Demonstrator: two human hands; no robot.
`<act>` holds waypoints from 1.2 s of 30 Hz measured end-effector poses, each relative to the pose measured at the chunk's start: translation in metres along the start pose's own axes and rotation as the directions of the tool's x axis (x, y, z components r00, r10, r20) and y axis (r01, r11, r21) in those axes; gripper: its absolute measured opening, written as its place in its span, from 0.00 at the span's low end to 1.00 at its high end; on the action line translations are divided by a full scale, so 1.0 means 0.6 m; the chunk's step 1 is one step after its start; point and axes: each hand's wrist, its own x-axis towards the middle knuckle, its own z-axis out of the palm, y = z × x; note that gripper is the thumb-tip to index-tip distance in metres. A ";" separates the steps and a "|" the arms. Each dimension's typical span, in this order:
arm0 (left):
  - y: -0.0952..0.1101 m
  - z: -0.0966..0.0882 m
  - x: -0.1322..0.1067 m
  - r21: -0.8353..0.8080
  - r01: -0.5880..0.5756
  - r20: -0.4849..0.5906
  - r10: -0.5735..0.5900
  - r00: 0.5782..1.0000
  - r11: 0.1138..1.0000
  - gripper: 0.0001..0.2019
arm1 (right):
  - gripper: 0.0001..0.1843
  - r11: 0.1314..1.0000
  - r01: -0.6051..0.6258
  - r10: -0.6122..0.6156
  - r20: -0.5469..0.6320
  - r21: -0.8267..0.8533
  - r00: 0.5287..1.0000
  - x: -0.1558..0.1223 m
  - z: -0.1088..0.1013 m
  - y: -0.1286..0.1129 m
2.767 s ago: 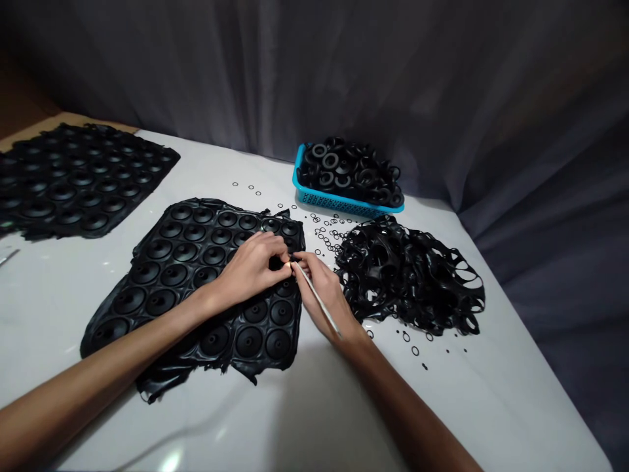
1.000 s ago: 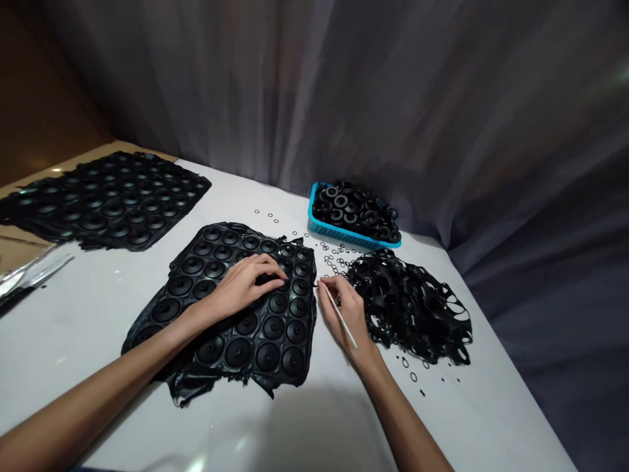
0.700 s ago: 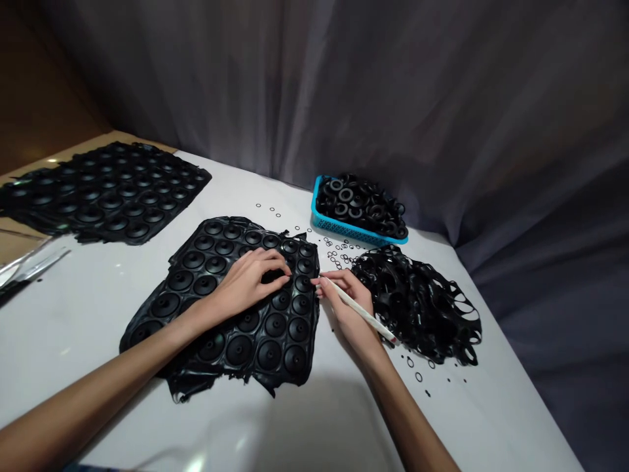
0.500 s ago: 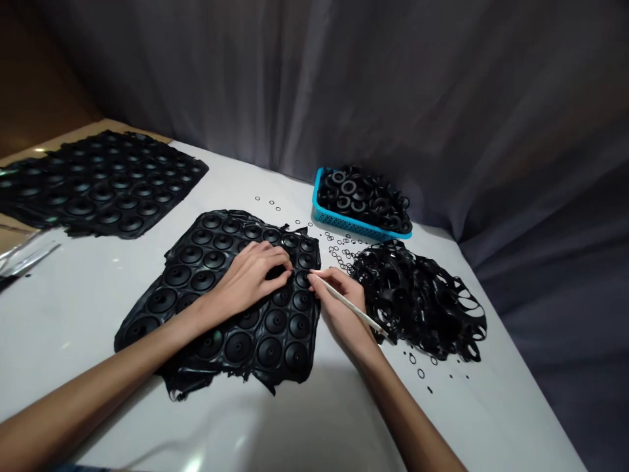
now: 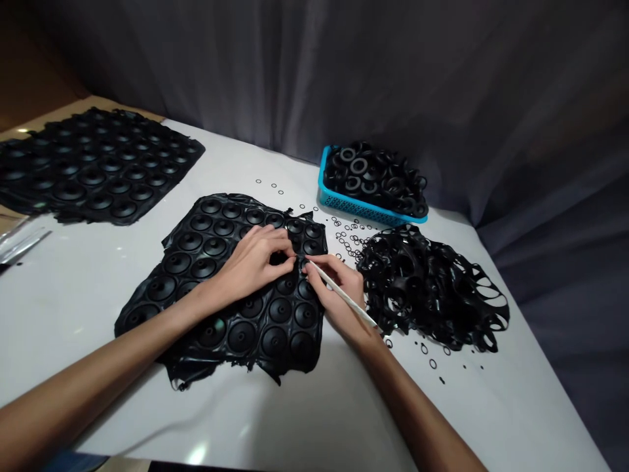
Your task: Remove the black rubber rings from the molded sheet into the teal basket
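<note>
A black moulded rubber sheet (image 5: 240, 336) with rows of round, disc-shaped parts lies on the table in front of me. My left hand (image 5: 258, 261) rests over its middle, thumb and forefinger pinched on the sheet near its right side. Between the fingers of my right hand (image 5: 341, 288) is a slim white stick-like tool (image 5: 344, 295), slanting back toward my wrist. Its front end meets the sheet close to my left fingertips. The fingers hide the exact spot where it touches.
A blue basket (image 5: 366, 208) filled with black rubber rings stands at the back right. In front of it lies a tangled heap of black rubber scrap (image 5: 432, 288). Small thin rings (image 5: 351, 239) are scattered nearby. Another moulded sheet (image 5: 93, 174) lies at the far left on the white table (image 5: 63, 314).
My view has shifted slightly, so the things on the table sit a little higher. My right fingertips and the tool have come closer to my left fingertips.
</note>
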 end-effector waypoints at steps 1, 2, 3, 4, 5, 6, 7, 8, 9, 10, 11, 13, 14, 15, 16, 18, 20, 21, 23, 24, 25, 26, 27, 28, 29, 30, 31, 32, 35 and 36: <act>-0.005 0.000 -0.002 -0.035 0.006 0.011 -0.006 1.000 0.999 0.10 | 0.10 1.000 0.000 0.000 0.001 -0.011 1.000 -0.001 0.000 0.000; -0.010 -0.001 -0.004 -0.073 0.010 0.026 -0.008 1.000 0.997 0.10 | 0.10 1.000 0.001 -0.001 0.004 -0.020 1.000 -0.002 0.000 0.000; -0.016 -0.002 -0.006 -0.108 0.011 0.041 -0.006 0.999 0.994 0.10 | 0.10 1.000 0.003 -0.003 0.008 -0.025 1.000 -0.003 -0.001 0.000; -0.021 -0.003 -0.007 -0.139 0.009 0.053 -0.001 0.999 0.990 0.10 | 0.10 1.000 0.006 -0.006 0.013 -0.028 1.000 -0.003 -0.001 0.000; -0.026 -0.004 -0.007 -0.164 0.005 0.064 0.005 0.998 0.986 0.10 | 0.10 0.999 0.011 -0.011 0.018 -0.032 1.000 -0.004 -0.002 0.000; -0.030 -0.005 -0.007 -0.183 0.001 0.070 0.012 0.998 0.983 0.10 | 0.10 0.999 0.018 -0.017 0.021 -0.036 1.000 -0.004 -0.002 -0.001; -0.034 -0.006 -0.006 -0.200 -0.003 0.073 0.018 0.997 0.980 0.10 | 0.10 0.999 0.026 -0.025 0.023 -0.042 0.999 -0.004 -0.003 -0.001; -0.036 -0.007 -0.005 -0.216 -0.006 0.075 0.023 0.997 0.976 0.10 | 0.09 0.998 0.035 -0.034 0.022 -0.050 0.999 -0.004 -0.003 -0.002; -0.037 -0.007 -0.004 -0.229 -0.007 0.078 0.026 0.997 0.973 0.10 | 0.09 0.998 0.042 -0.041 0.020 -0.056 0.999 -0.004 -0.004 -0.002; -0.037 -0.008 -0.003 -0.236 -0.006 0.078 0.025 0.997 0.972 0.10 | 0.09 0.997 0.046 -0.045 0.018 -0.060 0.999 -0.005 -0.004 -0.002; -0.036 -0.008 -0.003 -0.238 -0.003 0.075 0.022 0.997 0.971 0.10 | 0.09 0.997 0.048 -0.047 0.017 -0.060 0.999 -0.005 -0.004 -0.003; -0.032 -0.008 -0.002 -0.220 0.002 0.060 0.011 0.998 0.976 0.11 | 0.09 0.997 0.046 -0.045 0.018 -0.056 0.999 -0.005 -0.004 -0.003; -0.029 -0.007 -0.003 -0.198 0.003 0.048 0.007 0.999 0.980 0.11 | 0.09 0.998 0.045 -0.044 0.021 -0.052 0.999 -0.005 -0.004 -0.003; -0.026 -0.007 -0.003 -0.167 0.002 0.036 0.004 0.999 0.986 0.12 | 0.09 0.998 0.046 -0.045 0.024 -0.048 0.999 -0.005 -0.004 -0.003; -0.023 -0.006 -0.004 -0.129 -0.002 0.023 0.005 1.000 0.992 0.12 | 0.09 0.998 0.049 -0.048 0.027 -0.043 0.998 -0.005 -0.004 -0.002; -0.018 -0.005 -0.005 -0.047 -0.017 0.002 0.017 1.000 0.999 0.13 | 0.08 0.998 0.049 -0.048 0.032 -0.031 0.998 -0.005 -0.004 -0.001; -0.014 -0.004 -0.005 0.014 -0.045 -0.018 0.045 0.999 0.999 0.13 | 0.08 0.999 0.040 -0.040 0.027 -0.016 0.999 -0.005 -0.003 0.001; -0.012 -0.004 -0.005 0.031 -0.059 -0.027 0.060 0.998 0.998 0.13 | 0.07 0.999 0.036 -0.036 0.019 -0.013 0.999 -0.004 -0.002 0.003; -0.010 -0.003 -0.004 0.049 -0.083 -0.043 0.085 0.995 0.995 0.12 | 0.07 0.999 0.037 -0.037 0.006 -0.016 0.999 -0.004 -0.001 0.005; -0.009 -0.003 -0.003 0.055 -0.089 -0.048 0.092 0.995 0.995 0.12 | 0.06 0.999 0.041 -0.041 0.004 -0.021 0.999 -0.004 0.000 0.006; -0.008 -0.003 -0.002 0.059 -0.093 -0.051 0.096 0.994 0.994 0.12 | 0.06 0.999 0.045 -0.045 0.004 -0.026 0.999 -0.003 0.000 0.007; -0.008 -0.003 -0.001 0.064 -0.093 -0.050 0.097 0.994 0.994 0.12 | 0.05 0.998 0.049 -0.048 0.008 -0.031 0.999 -0.003 0.001 0.007; -0.007 -0.003 0.000 0.070 -0.092 -0.045 0.096 0.994 0.993 0.12 | 0.05 0.998 0.051 -0.051 0.010 -0.036 0.999 -0.003 0.001 0.007; -0.007 -0.003 0.001 0.077 -0.089 -0.037 0.092 0.995 0.993 0.12 | 0.06 0.998 0.054 -0.054 0.012 -0.043 0.998 -0.002 0.001 0.007; -0.007 -0.003 0.002 0.082 -0.087 -0.028 0.090 0.996 0.993 0.12 | 0.06 0.997 0.057 -0.056 0.012 -0.052 0.998 -0.002 0.002 0.007; -0.007 -0.003 0.002 0.086 -0.086 -0.020 0.088 0.996 0.993 0.12 | 0.07 0.996 0.060 -0.060 0.012 -0.061 0.998 -0.002 0.002 0.007; -0.007 -0.003 0.003 0.086 -0.087 -0.014 0.089 0.996 0.992 0.12 | 0.07 0.995 0.064 -0.064 0.010 -0.070 0.998 -0.002 0.002 0.007; -0.008 -0.002 0.003 0.083 -0.089 -0.010 0.090 0.996 0.993 0.12 | 0.07 0.995 0.068 -0.067 0.010 -0.076 0.998 -0.002 0.002 0.007; -0.009 -0.001 0.003 0.064 -0.096 -0.011 0.097 0.995 0.993 0.11 | 0.07 0.993 0.076 -0.076 0.005 -0.088 0.997 -0.002 0.002 0.007; -0.009 -0.001 0.003 0.058 -0.097 -0.013 0.098 0.995 0.994 0.12 | 0.06 0.993 0.080 -0.080 0.004 -0.090 0.997 -0.002 0.002 0.007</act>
